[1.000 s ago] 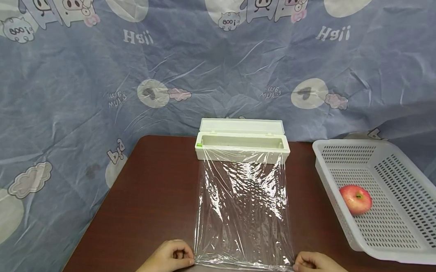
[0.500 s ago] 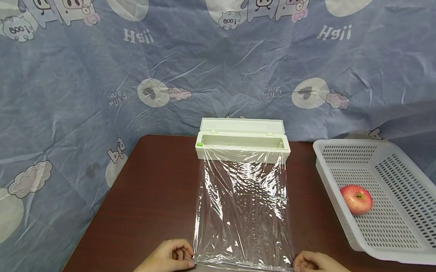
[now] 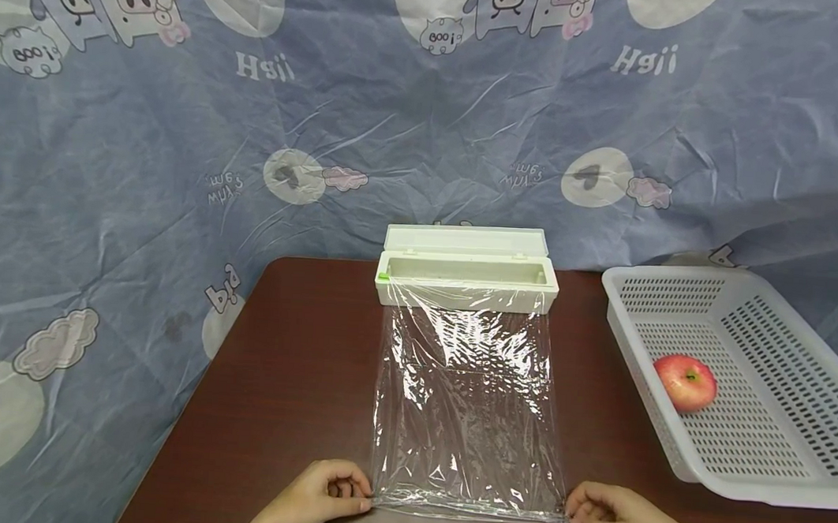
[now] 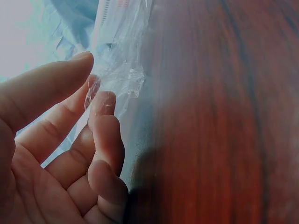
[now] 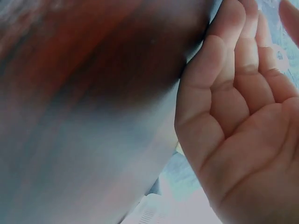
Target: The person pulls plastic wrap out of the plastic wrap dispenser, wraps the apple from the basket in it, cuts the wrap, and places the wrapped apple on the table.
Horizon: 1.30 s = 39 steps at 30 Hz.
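Film: spread over the table, running from the far box to the near side.
Left hand: pinches the film's near left corner.
Right hand: pinches its near right corner; the sheet lies between and beyond both hands.
Progress: pulling-out looks well along; cutting free seems left.
Apple: bare, in the right-hand basket.
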Available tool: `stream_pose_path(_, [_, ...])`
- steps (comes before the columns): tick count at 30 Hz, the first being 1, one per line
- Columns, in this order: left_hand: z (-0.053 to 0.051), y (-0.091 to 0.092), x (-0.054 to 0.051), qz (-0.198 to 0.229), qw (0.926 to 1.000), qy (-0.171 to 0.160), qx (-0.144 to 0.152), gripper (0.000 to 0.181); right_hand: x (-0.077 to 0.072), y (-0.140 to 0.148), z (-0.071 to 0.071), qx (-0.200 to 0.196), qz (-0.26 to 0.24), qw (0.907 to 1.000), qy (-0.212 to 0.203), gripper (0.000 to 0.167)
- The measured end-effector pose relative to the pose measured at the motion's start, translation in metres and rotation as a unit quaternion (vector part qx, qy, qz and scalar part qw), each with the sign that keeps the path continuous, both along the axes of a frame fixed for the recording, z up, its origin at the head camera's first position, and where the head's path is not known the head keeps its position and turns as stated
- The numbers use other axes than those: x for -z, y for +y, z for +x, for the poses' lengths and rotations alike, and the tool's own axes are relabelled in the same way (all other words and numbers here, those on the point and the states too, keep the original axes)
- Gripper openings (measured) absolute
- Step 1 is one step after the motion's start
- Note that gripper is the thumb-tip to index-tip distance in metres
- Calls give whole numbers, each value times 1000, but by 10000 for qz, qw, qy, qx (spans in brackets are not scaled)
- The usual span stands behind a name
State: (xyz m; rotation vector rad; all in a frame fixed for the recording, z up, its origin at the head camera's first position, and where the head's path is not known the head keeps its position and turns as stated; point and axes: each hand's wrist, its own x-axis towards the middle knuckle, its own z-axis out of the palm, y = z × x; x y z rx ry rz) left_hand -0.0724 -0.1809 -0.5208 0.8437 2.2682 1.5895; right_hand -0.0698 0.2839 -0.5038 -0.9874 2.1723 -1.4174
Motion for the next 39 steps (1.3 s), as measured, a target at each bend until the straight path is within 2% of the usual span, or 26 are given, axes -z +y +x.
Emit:
stream_pose_path(5, [-1,0,0,-105,9999,93,46,6,2,-1,0,-8,13,9995,327,18])
stream_pose_path(9, [-2,-1,1,-200,9997,144,67,4,1,-2,1,35,77,9995,310,18])
stream_pose_path(15, [-1,-1,2,-217,9997,108,87,4,0,-3,2,62,126,9999,53,13])
stream_pose_path(22, [0,2,5,-280,9987,420,1,9,-1,-2,3,160,209,9996,141,11])
stream_pose_path(25, [2,5,2,-260,9975,644,-107,10,-3,0,5,269,271,9992,155,10])
stream_pose_path(29, [4,9,-4,-173,9959,843,-261,10,-12,4,6,501,494,9970,313,13])
stream_pose_path(32, [5,10,-3,-128,9943,996,-355,10,-23,7,8,693,722,9940,443,15])
stream_pose_path(36, [2,8,10,-161,9921,1158,-459,11,-41,12,11,983,993,9879,680,18])
stream_pose_path(39, [-1,5,21,-34,9882,1466,-438,15,-55,15,12,1158,1070,9851,692,22])
